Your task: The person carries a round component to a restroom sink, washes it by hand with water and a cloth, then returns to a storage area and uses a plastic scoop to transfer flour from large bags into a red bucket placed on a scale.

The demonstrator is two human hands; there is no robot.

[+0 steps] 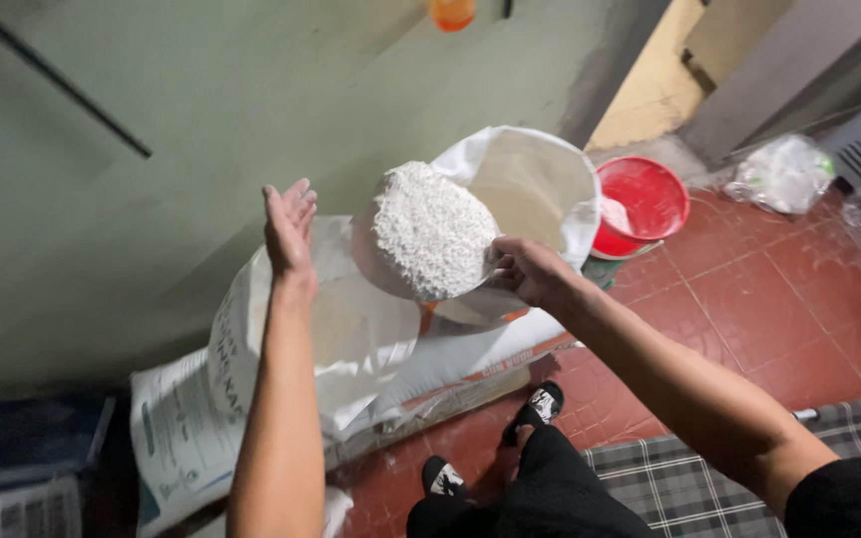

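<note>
Rice-heaped bowl [429, 234] tilted mouth-toward-camera, right hand [530, 271] fingers pinching its rim; left hand [289, 227] fingers together, flat, empty.

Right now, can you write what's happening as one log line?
right hand: holds bowl heaped with white grains | left hand: open, empty, beside bowl | below: open white sack | red bucket on floor

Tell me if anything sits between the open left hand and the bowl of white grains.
Nothing visible does. The left hand is open beside the bowl of white grains, which the right hand holds above the white sacks; only a bare gap lies between.
</note>
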